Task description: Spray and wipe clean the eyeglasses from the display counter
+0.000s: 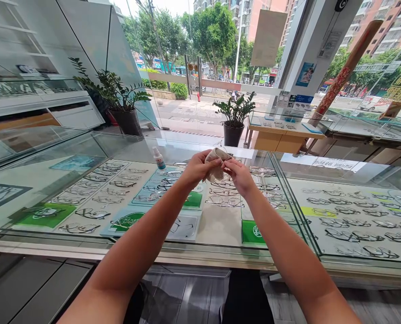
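Note:
Above the glass counter (217, 249), both of my arms reach forward and the hands meet. My left hand (200, 164) is closed on a crumpled beige cloth (213, 156). A thin-rimmed pair of glasses (225, 150) shows only in part, wrapped by the cloth. My right hand (240, 174) pinches the glasses at their right side, close to the cloth. Fingers and cloth hide most of the frame. A small white spray bottle (158, 158) with a blue label stands upright on the counter, left of my hands.
Beneath the glass lie many rows of spectacles (225, 198), with green cards (45, 216) among them. A second showcase (359, 220) adjoins at the right. Beyond the counter stand two potted plants (233, 130) (124, 114) before a large window. My legs are close to the counter's front edge.

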A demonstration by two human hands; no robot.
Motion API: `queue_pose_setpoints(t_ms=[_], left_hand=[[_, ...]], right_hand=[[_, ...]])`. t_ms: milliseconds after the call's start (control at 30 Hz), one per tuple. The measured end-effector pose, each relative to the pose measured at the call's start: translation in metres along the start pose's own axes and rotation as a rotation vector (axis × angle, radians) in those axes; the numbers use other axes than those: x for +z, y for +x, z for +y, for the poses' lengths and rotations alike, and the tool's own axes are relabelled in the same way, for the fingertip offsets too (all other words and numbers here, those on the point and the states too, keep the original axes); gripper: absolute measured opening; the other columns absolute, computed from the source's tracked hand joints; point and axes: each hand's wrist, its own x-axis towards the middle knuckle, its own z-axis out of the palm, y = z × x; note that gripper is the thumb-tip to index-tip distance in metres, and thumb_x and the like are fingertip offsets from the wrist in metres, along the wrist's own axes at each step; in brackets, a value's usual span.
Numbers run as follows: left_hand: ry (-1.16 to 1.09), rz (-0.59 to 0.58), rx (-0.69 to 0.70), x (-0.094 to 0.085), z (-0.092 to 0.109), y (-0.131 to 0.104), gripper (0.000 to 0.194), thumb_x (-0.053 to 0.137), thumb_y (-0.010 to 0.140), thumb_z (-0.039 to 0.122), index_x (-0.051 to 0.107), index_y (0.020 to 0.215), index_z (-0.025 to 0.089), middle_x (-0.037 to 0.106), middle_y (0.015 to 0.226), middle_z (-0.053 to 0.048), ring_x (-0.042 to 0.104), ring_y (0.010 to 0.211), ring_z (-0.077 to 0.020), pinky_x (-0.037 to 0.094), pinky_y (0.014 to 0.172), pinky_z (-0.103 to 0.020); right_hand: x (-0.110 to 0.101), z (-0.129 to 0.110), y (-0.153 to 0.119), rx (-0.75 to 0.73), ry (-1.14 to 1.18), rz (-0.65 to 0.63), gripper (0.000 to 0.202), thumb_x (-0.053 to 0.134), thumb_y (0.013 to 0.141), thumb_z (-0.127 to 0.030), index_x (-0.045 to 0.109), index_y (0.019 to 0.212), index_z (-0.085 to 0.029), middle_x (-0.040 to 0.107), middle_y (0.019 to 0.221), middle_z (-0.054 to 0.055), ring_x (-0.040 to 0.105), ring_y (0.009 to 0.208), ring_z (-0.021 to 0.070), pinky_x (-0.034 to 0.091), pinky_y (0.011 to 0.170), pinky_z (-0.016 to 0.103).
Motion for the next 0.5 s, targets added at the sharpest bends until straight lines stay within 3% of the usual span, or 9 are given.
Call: queue_pose_setpoints(t_ms=[200, 500], left_hand=[[0.126, -0.045, 0.047, -0.0032, 0.0000, -0.0011, 0.052, 0.100, 0.075, 0.052, 0.081, 0.103, 0.014, 0.078, 0.086, -0.005, 0.069, 0.073, -0.0158, 0.057, 0.070, -0.027], [0.137, -0.100, 0.080, -0.0046, 0.0001, -0.0011, 0.050, 0.097, 0.080, 0.053, 0.082, 0.106, 0.013, 0.081, 0.094, -0.009, 0.073, 0.080, -0.0187, 0.060, 0.074, -0.028]], right_hand=[[-0.0026, -0.0002, 0.0007, 0.029, 0.005, -0.033, 0.031, 0.093, 0.069, -0.051, 0.078, 0.069, -0.024, 0.072, 0.085, 0.002, 0.062, 0.095, 0.0204, 0.054, 0.096, 0.036], [-0.0026, -0.0018, -0.0005, 0.085, -0.010, -0.069, 0.035, 0.095, 0.067, -0.054, 0.080, 0.071, -0.022, 0.072, 0.086, 0.002, 0.061, 0.093, 0.0190, 0.051, 0.093, 0.036]])
